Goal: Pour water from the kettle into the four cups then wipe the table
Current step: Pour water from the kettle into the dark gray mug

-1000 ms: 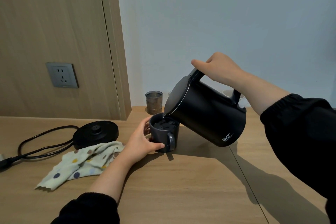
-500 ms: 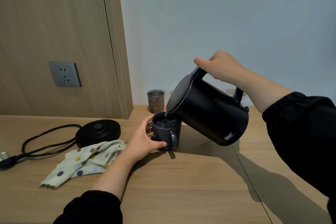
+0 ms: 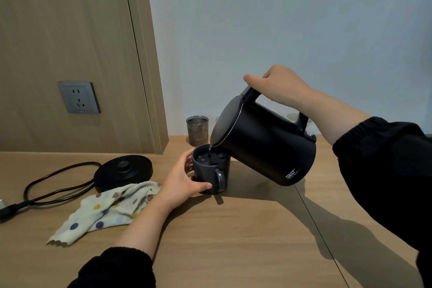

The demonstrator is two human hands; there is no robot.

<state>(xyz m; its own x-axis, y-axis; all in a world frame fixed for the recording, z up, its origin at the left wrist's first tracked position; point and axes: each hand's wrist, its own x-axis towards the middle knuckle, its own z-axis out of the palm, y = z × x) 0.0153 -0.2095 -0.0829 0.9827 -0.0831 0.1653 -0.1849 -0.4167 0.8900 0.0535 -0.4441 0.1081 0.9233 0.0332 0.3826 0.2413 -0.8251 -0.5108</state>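
1. Black matte electric kettle (image 3: 264, 145) is tilted with the spout down, just above the rim of a dark grey ceramic mug (image 3: 210, 175). A thin stream falls in. I judge the spout is kept low so the water does not splash.
2. The right hand (image 3: 278, 87) grips the kettle handle from above, fingers curled round it and thumb pointing forward toward the lid, probably to control the tilt.
3. The left hand (image 3: 184, 180) wraps the left side of the mug, thumb low at the front beside its handle. It holds the mug steady on the light wooden table (image 3: 233, 241).
4. A ribbed glass tumbler (image 3: 197, 131) stands far, near the wall, behind the mug. A white cup rim (image 3: 293, 117) shows behind the kettle handle, mostly hidden. I cannot find a fourth cup with certainty.
5. A cream cloth with coloured dots (image 3: 109, 208) lies crumpled left of the mug, seemingly touching the round black kettle base (image 3: 124, 170), ready for wiping.
6. Right of the mug plain wood shows, good for setting the kettle down. On the left, base and black cord (image 3: 53, 184) narrow the wiping room.
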